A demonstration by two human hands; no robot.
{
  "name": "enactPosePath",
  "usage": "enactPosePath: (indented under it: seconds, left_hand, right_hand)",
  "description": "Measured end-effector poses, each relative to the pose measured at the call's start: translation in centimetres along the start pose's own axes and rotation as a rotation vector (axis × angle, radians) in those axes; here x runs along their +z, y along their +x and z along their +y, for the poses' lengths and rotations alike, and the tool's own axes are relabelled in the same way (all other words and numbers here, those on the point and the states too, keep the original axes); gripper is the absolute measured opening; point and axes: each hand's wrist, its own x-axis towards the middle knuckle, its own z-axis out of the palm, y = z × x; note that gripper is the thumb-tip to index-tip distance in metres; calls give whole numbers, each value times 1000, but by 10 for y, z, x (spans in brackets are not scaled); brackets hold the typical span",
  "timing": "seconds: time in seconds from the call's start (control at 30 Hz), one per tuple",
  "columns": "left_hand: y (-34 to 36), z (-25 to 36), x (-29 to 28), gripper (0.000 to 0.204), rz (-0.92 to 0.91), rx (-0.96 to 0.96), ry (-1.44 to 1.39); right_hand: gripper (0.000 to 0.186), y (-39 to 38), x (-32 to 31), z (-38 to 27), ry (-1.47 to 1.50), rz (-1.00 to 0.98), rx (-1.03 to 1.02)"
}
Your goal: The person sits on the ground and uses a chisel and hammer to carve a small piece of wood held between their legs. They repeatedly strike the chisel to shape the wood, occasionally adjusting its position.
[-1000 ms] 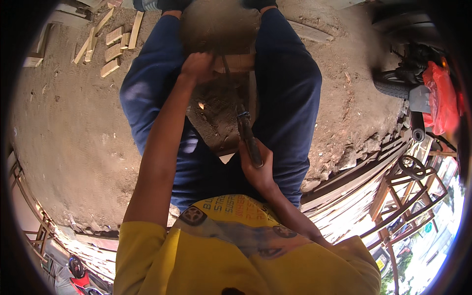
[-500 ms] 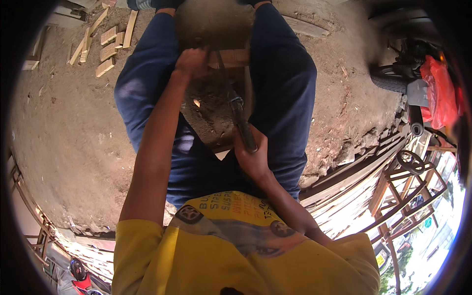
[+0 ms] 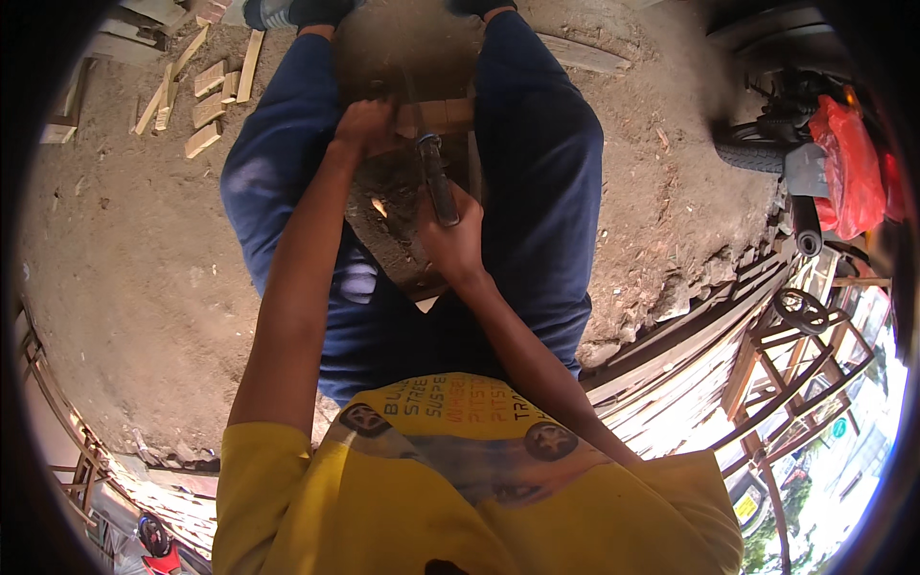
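Note:
My right hand [image 3: 450, 238] is closed round the dark handle of a handsaw [image 3: 438, 187], between my knees. Its narrow blade points away from me, seen almost edge-on and blurred where it meets a wooden board [image 3: 450, 116]. The board lies crosswise between my legs, and a darker wooden edge runs down beside my right thigh. Just left of the blade, my left hand [image 3: 366, 126] grips the board's left part, with its fingertips partly hidden.
Cut wood pieces [image 3: 208, 110] are scattered on the dirt floor at the far left. A long plank [image 3: 583, 55] lies beyond my right knee. At right stand a wheeled vehicle with a red plastic bag [image 3: 849, 168], stacked boards [image 3: 671, 359] and a wooden frame [image 3: 795, 383].
My right hand and the saw have moved away from me and slightly left, along the blade's line. The left hand stays on the board.

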Motion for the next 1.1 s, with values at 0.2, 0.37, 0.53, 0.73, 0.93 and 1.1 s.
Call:
enactPosePath:
  seconds: [0.2,0.37,0.53,0.73,0.93,1.1]
  left_hand:
    - [-2,13,-14,64,1,-14,26]
    - [0,7,-8,66,-40,-17,-16]
    - [-3,-1,2,67,34,-33,-2]
    - [-1,7,-5,73,-26,-14,12]
    - [-2,-4,13,68,29,-40,-18]
    - [1,3,4,71,-57,-35,22]
  right_hand:
    - [18,-78,-37,-4,-65,17,9]
    - [19,-22,-23,-3,-16,-48,80]
    - [20,-39,-29,-31,-61,-63,163]
    - [22,-48,-33,-24,-163,-18,41]
    - [19,-27,-23,-43,-62,-69,108]
    - [14,-82,-38,-50,-109,-69,111]
